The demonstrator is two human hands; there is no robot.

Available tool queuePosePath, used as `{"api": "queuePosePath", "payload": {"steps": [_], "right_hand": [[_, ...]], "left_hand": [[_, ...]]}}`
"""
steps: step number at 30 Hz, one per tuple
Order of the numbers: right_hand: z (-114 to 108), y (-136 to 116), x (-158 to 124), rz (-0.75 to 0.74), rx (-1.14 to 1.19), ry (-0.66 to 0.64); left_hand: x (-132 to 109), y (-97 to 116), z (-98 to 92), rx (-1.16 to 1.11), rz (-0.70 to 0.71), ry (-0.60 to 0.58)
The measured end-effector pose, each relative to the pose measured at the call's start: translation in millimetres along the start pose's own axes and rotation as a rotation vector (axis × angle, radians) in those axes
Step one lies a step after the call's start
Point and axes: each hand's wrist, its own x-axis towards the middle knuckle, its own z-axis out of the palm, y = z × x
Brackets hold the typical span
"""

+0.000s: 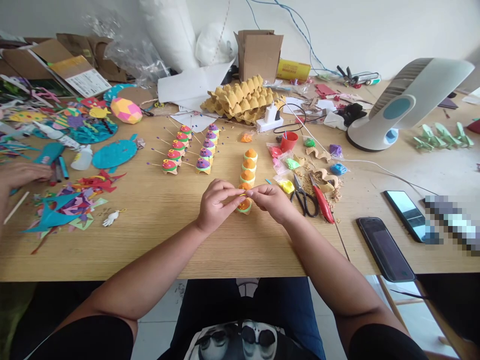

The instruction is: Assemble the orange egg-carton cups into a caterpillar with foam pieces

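Observation:
My left hand [219, 204] and my right hand [270, 200] meet with pinched fingertips above the near end of an orange-topped egg-carton strip [248, 175]. Between the fingertips is a tiny yellowish piece, too small to make out; which hand grips it is unclear. The strip stands on the table, its orange domes edged with pale green, and the hands partly cover its nearest cups. To the left stand a red-topped strip [179, 145] and a purple-topped strip [207, 148], both with thin pins sticking out.
Black scissors [304, 197] and a red cutter [321, 200] lie right of my hands, near clay packets [291, 163]. Phones [385, 248] and a white fan [393, 107] are farther right. Paper scraps [71, 205] and another person's hand [26, 175] are at left.

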Motion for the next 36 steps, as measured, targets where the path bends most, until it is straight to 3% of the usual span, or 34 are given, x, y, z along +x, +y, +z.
{"api": "queuePosePath", "payload": {"steps": [17,27,36], "right_hand": [[0.7,4.6,0.8,0.015,0.022,0.004],[2.6,5.2,2.3,0.047,0.127,-0.068],[2.8,5.3,1.7,0.012,0.137,0.002]], "left_hand": [[1.2,4.7,-2.2,-0.011,0.002,0.008],[0.9,3.4,-2.1,-0.034,0.051,0.028],[-0.1,3.4,-1.7,-0.030,0.025,0.026]]}}
